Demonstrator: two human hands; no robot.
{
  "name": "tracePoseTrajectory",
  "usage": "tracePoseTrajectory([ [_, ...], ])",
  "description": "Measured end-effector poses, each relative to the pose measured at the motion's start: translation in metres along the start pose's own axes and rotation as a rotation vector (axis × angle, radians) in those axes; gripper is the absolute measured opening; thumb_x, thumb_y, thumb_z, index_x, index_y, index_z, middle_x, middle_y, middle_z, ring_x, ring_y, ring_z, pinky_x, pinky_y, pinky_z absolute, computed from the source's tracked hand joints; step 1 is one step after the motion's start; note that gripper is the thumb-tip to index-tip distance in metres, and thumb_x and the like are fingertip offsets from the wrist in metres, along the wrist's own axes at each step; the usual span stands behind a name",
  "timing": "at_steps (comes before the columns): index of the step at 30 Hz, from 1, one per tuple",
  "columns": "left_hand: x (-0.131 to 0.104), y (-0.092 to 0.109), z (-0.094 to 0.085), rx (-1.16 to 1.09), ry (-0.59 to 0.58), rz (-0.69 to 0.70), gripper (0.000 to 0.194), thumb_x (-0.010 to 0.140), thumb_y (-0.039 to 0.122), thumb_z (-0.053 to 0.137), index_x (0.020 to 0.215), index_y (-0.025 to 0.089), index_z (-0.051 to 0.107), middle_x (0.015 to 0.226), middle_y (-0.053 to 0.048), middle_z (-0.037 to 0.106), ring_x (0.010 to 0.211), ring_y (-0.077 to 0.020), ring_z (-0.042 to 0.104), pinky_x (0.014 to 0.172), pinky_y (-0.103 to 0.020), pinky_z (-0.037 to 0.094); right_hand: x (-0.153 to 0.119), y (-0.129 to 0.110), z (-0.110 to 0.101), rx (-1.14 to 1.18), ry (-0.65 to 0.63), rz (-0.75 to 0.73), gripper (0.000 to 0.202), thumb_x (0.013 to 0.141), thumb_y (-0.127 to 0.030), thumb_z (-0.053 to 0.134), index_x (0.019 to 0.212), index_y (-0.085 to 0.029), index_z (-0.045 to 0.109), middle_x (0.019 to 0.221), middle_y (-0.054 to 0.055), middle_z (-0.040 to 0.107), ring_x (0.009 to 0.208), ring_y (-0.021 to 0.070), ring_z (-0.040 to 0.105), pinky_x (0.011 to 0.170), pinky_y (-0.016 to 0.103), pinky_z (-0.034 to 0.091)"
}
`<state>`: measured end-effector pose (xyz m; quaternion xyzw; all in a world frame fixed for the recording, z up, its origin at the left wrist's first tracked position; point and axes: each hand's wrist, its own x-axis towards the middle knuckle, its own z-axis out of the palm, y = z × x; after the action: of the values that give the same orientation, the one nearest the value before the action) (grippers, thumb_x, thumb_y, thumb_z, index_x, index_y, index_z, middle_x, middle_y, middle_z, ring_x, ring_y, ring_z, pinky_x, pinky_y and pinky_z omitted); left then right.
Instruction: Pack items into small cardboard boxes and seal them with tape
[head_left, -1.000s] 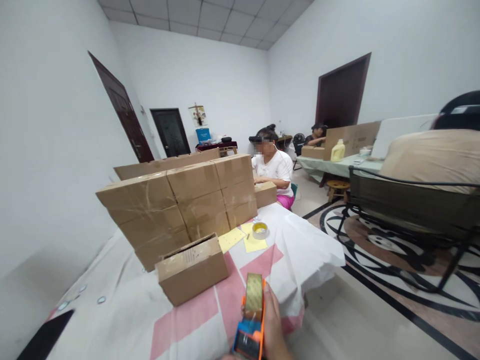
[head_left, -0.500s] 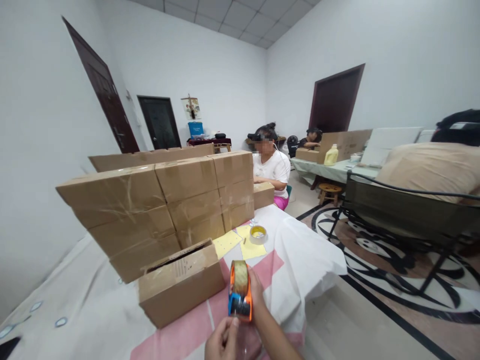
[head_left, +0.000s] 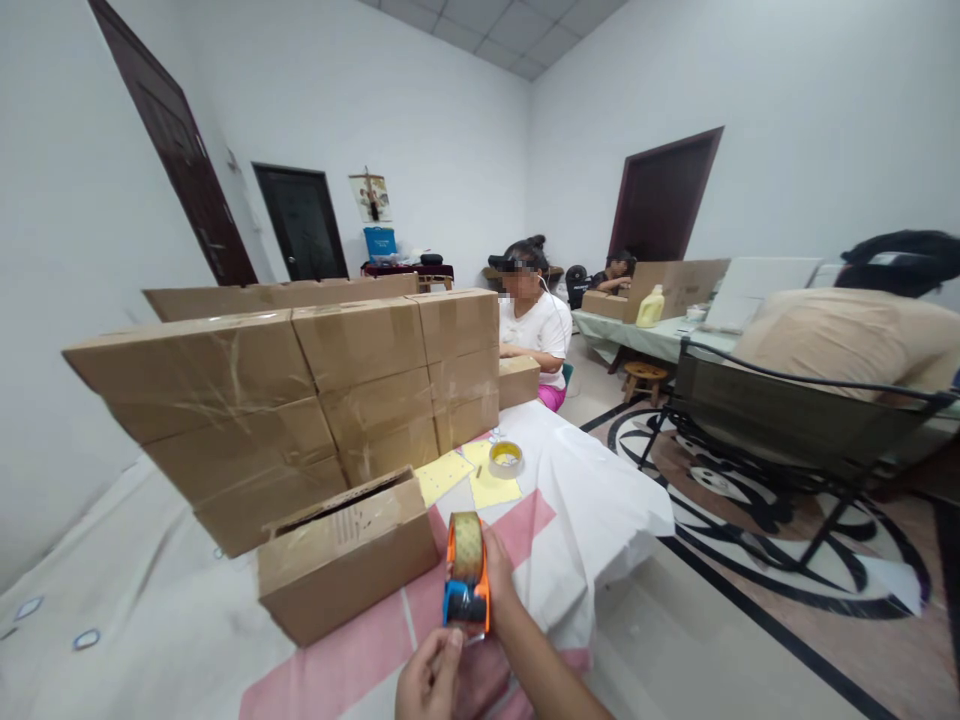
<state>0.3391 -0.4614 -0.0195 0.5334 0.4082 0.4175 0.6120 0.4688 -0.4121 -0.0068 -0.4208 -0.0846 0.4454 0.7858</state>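
My right hand is wrapped round an orange and blue tape dispenser that carries a roll of clear-brown tape. At the dispenser's lower end, my left hand has its thumb and fingers pinched on the tape's loose end. Left of the dispenser, a cardboard box lies on the cloth, with a dark gap along its top. Behind it stands a stack of several taped cardboard boxes. A separate tape roll lies beyond the dispenser.
A white and pink cloth covers the table, its edge hanging at the right. Across the table sits a person in a white shirt, beside the stack. At the right, another person sits in a dark chair; a third is farther back.
The view has shifted slightly, so the scene sits a little farther left. Both hands and the dispenser keep nearly the same arrangement.
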Motion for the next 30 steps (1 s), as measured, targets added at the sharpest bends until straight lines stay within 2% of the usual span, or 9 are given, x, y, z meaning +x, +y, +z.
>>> tracePoseTrajectory([
  [2, 0.0, 0.002, 0.0, -0.001, -0.001, 0.001, 0.064, 0.063, 0.08, 0.071, 0.069, 0.016, 0.07, 0.059, 0.0, 0.055, 0.056, -0.0125, 0.044, 0.052, -0.021, 0.037, 0.0, -0.001, 0.0, 0.019, -0.023, 0.046, 0.048, 0.068, -0.068, 0.069, 0.074, -0.021, 0.059, 0.051, 0.001, 0.065, 0.043, 0.0191, 0.062, 0.045, 0.029, 0.052],
  [6, -0.001, 0.006, 0.001, 0.01, -0.016, -0.007, 0.064, 0.063, 0.081, 0.07, 0.068, 0.017, 0.071, 0.055, 0.001, 0.051, 0.052, -0.0122, 0.043, 0.048, -0.021, 0.035, -0.001, -0.002, 0.001, 0.019, -0.004, 0.039, 0.047, 0.069, -0.067, 0.069, 0.075, -0.021, 0.06, 0.05, 0.0, 0.065, 0.043, 0.019, 0.062, 0.046, 0.029, 0.052],
  [13, -0.003, 0.01, 0.002, 0.015, -0.009, -0.054, 0.068, 0.059, 0.083, 0.07, 0.066, 0.016, 0.066, 0.05, 0.006, 0.034, 0.046, -0.0067, 0.024, 0.043, -0.02, 0.02, -0.005, -0.004, 0.002, 0.036, -0.05, 0.04, 0.045, 0.075, -0.066, 0.065, 0.075, -0.021, 0.061, 0.052, 0.0, 0.067, 0.043, 0.018, 0.061, 0.045, 0.029, 0.05],
  [19, -0.004, 0.006, 0.002, -0.047, -0.005, -0.086, 0.066, 0.058, 0.081, 0.073, 0.067, 0.016, 0.066, 0.049, 0.008, 0.03, 0.044, -0.005, 0.023, 0.044, -0.018, 0.014, -0.009, -0.008, 0.004, 0.015, -0.008, 0.0, 0.044, 0.07, -0.064, 0.071, 0.075, -0.022, 0.059, 0.052, -0.001, 0.066, 0.043, 0.0178, 0.062, 0.045, 0.028, 0.049],
  [25, -0.003, 0.0, -0.002, -0.035, 0.005, -0.102, 0.067, 0.057, 0.082, 0.072, 0.064, 0.016, 0.064, 0.046, 0.009, 0.029, 0.042, -0.0051, 0.023, 0.044, -0.018, 0.014, -0.011, -0.009, 0.005, 0.003, -0.036, -0.006, 0.046, 0.071, -0.066, 0.069, 0.075, -0.022, 0.058, 0.053, -0.001, 0.066, 0.044, 0.0176, 0.061, 0.045, 0.028, 0.049],
  [28, 0.0, -0.006, -0.004, 0.026, -0.007, -0.081, 0.066, 0.061, 0.082, 0.068, 0.068, 0.017, 0.067, 0.044, 0.007, 0.035, 0.041, -0.0071, 0.026, 0.041, -0.02, 0.02, -0.008, -0.008, 0.004, 0.021, -0.027, 0.035, 0.045, 0.071, -0.065, 0.069, 0.073, -0.021, 0.058, 0.052, 0.0, 0.065, 0.044, 0.0175, 0.062, 0.046, 0.028, 0.051],
  [30, 0.002, -0.011, -0.004, 0.111, 0.01, -0.044, 0.061, 0.065, 0.079, 0.066, 0.07, 0.018, 0.07, 0.05, 0.002, 0.051, 0.045, -0.0115, 0.041, 0.045, -0.022, 0.034, -0.003, -0.005, 0.003, 0.054, -0.034, 0.099, 0.044, 0.073, -0.063, 0.067, 0.068, -0.021, 0.057, 0.05, 0.0, 0.063, 0.044, 0.018, 0.062, 0.045, 0.029, 0.051],
])
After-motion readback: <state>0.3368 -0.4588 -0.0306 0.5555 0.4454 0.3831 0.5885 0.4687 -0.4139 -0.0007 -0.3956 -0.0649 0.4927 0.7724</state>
